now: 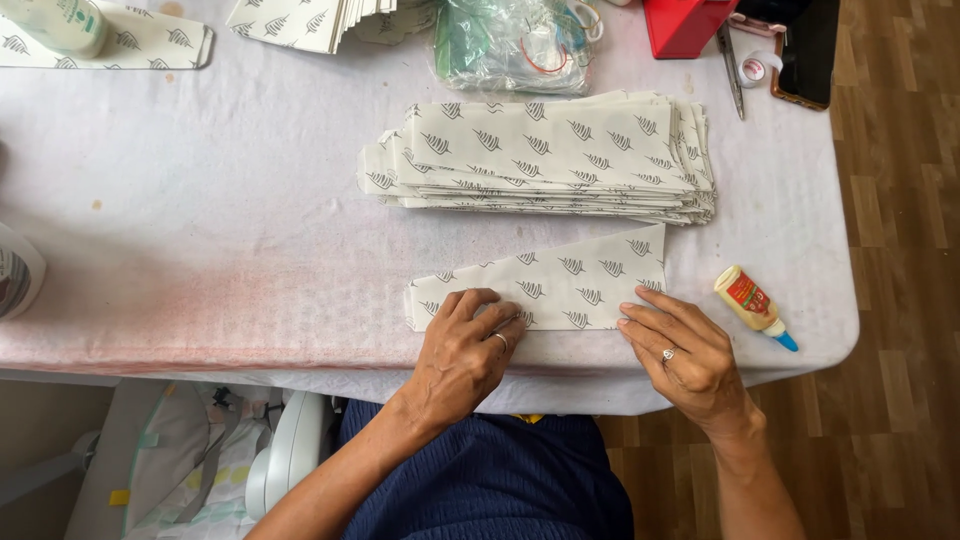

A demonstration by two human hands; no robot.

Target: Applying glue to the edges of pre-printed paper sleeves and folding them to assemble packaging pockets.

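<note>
A cream paper piece printed with small leaf marks lies flat near the table's front edge, one side cut at a slant. My left hand presses its lower left part with fingers spread. My right hand presses its lower right corner, fingertips on the paper. Neither hand grips anything. Just behind the piece sits a thick stack of the same printed papers. A small glue bottle with a blue tip lies on its side to the right of my right hand.
The table has a white cloth with a pink stain near the front. At the back lie more printed sheets, a clear plastic bag, a red box, scissors and a phone. Wooden floor lies to the right.
</note>
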